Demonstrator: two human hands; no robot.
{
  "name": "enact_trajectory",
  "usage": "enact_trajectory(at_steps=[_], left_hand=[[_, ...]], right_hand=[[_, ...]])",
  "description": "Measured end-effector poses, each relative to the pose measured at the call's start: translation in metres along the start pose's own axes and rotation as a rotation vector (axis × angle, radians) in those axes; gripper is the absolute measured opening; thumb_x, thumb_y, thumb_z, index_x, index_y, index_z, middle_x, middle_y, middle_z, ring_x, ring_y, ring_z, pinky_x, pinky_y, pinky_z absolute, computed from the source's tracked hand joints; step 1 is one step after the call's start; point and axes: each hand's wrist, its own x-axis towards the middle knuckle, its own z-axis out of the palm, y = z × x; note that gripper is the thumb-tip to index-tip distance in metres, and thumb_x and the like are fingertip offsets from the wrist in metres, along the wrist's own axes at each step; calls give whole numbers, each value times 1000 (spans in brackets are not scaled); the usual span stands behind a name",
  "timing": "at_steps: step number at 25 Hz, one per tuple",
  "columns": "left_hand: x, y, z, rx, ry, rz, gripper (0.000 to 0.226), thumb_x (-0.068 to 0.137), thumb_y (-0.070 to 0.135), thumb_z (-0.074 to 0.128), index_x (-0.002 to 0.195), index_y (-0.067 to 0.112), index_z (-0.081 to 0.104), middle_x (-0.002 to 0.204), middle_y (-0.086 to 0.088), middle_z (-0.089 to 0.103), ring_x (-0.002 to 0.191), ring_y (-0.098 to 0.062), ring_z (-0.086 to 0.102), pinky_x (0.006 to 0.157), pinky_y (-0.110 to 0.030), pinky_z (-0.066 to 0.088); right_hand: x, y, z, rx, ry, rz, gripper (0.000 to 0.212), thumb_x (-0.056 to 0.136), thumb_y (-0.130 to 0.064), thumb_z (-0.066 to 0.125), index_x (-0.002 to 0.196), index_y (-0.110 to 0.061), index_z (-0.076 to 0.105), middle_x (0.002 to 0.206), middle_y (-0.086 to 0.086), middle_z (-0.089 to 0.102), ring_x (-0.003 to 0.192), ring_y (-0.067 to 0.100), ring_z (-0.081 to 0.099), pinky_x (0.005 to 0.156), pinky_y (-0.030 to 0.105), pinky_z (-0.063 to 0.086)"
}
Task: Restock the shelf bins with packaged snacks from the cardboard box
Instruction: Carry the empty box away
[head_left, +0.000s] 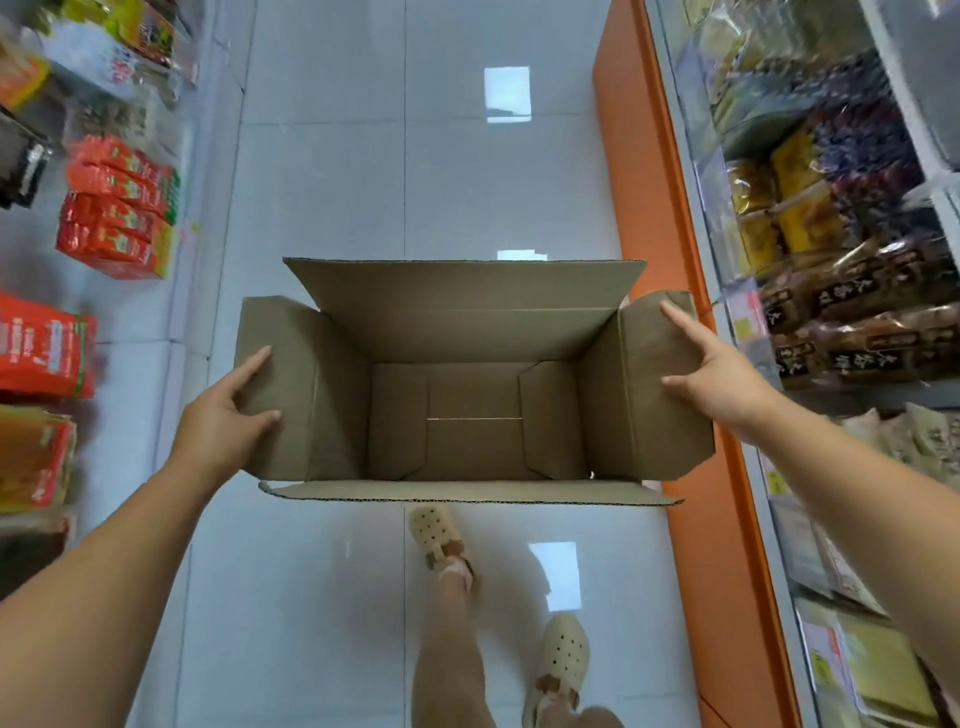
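An open cardboard box (467, 322) hangs in front of me over the aisle floor, its four flaps spread out. Nothing lies inside; only the folded bottom panels show. My left hand (218, 421) holds the left side flap, thumb on its upper face and a finger along its edge. My right hand (722, 374) holds the right side flap the same way, thumb and forefinger on top and the other fingers hidden behind it. Clear shelf bins (727, 218) with yellow, dark purple and brown snack packs (857, 306) run along the right.
Red and orange packs (119, 208) fill the white shelves on the left. An orange base board (654, 208) runs under the right-hand shelving. My legs and beige perforated shoes (563, 660) are on the glossy white tile floor (322, 182) below the box.
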Motion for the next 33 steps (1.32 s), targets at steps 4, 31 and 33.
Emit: enact_trajectory(at_steps=[4,31,33], left_hand=[[97,41,-24,-4,-17,23,74,87,4,69,144,41,42,146,-7,49,126,-30,51,105,-42,42],[742,439,-41,106,-100,84,74,88,6,68,144,47,40,146,-3,50,127,-30,50,104,-43,43],[788,471,-41,117,-118,90,74,88,6,68,143,47,41,146,-2,50,126,-29,51,103,-42,43]], right_hand=[[76,-57,6,18,46,3,84,87,12,57,148,-40,32,154,-2,33,136,16,38,103,27,39],[679,-325,-140,61,154,155,82,86,9,52,148,-40,31,155,-10,31,138,10,35,99,19,34],[721,-346,-155,72,177,181,82,86,9,52,149,-40,31,155,-10,31,138,11,36,96,17,33]])
